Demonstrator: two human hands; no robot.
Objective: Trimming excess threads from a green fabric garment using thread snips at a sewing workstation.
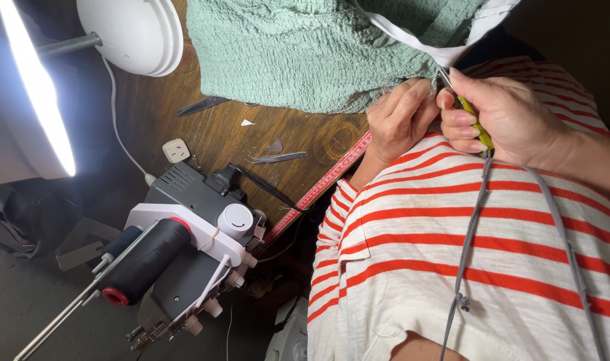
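Fingers (460,119) of right hand (502,113) gripped yellow-green seam ripper (477,127); left hand (400,117) pinched green fabric (305,50) seam. Mid unpicking; next needed steady tip w/ cloth taut.

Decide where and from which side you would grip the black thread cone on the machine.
Grip the thread cone around its dark middle, coming from its open upper-left side. It lies tilted on its spindle, red base low, with the white machine close on its right.

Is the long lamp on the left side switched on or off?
On. The lamp shows a bright white glowing strip along its length, much brighter than the dark wooden table beside it.
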